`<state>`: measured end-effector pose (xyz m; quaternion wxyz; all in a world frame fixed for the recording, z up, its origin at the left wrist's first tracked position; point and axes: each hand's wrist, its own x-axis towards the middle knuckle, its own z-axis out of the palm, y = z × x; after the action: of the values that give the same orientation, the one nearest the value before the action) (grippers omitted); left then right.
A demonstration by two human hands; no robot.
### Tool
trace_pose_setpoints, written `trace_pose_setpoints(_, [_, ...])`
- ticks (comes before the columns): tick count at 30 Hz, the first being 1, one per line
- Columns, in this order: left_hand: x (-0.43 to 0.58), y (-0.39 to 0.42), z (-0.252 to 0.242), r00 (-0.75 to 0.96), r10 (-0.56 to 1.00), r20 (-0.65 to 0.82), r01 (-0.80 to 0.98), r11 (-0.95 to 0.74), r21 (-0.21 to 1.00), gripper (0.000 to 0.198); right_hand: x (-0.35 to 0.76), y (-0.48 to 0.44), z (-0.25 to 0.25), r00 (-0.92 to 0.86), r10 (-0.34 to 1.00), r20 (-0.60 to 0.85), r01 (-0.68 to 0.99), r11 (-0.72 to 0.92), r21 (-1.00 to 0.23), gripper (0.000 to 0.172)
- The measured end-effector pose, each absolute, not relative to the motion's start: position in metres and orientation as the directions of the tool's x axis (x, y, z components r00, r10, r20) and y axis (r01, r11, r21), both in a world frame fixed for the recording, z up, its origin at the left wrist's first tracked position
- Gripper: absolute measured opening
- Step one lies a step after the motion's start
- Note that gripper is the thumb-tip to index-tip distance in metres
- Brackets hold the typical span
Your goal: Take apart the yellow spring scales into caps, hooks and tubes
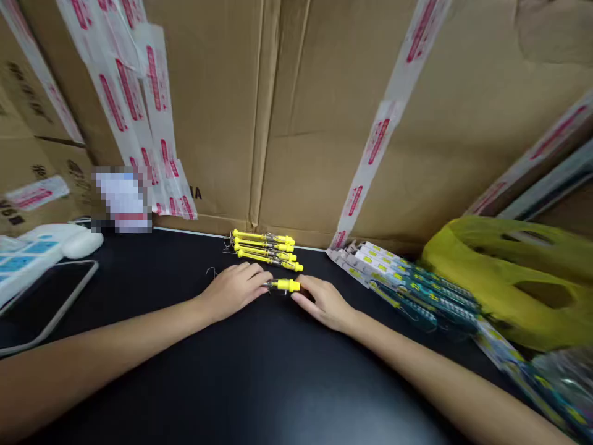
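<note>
Both my hands meet on a small yellow-capped tool [283,285] lying on the black table [259,371]. My left hand [234,289] is curled, its fingertips pinching the tool's clear left end. My right hand [324,303] grips the yellow cap end from the right. Just behind them lies a neat row of several similar yellow tools [265,248], side by side. A thin wire hook [212,271] lies left of my left hand.
Taped cardboard boxes [324,111] wall off the back. A fanned stack of printed packaging cards [407,281] and a yellow plastic bag [514,278] lie at the right. A tablet [41,303] and a white power strip [37,250] sit at the left.
</note>
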<state>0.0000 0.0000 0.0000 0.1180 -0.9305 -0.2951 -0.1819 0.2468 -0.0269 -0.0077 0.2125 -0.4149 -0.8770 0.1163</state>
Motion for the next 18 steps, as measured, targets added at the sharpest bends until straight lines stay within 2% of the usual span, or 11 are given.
trace_pose_setpoints(3, [-0.02,-0.001,-0.013,0.81,0.382,0.445,0.524,-0.811,-0.258,0.022,0.23,-0.035,-0.016,-0.547,0.773,0.322,0.655,0.635,-0.41,0.028])
trace_pose_setpoints(7, [-0.026,-0.005,-0.016,0.824,0.282,0.491,0.494,-0.781,-0.382,0.023,0.222,-0.044,-0.021,-0.483,0.819,0.309,0.621,0.569,-0.539,0.033])
trace_pose_setpoints(12, [-0.021,-0.011,-0.01,0.832,0.34,0.439,0.506,-0.791,-0.345,0.025,0.225,-0.046,-0.018,-0.471,0.844,0.257,0.559,0.51,-0.654,0.034])
trace_pose_setpoints(18, [-0.022,-0.013,-0.009,0.835,0.428,0.347,0.525,-0.807,-0.269,0.026,0.226,-0.045,-0.017,-0.505,0.825,0.253,0.563,0.537,-0.628,0.031])
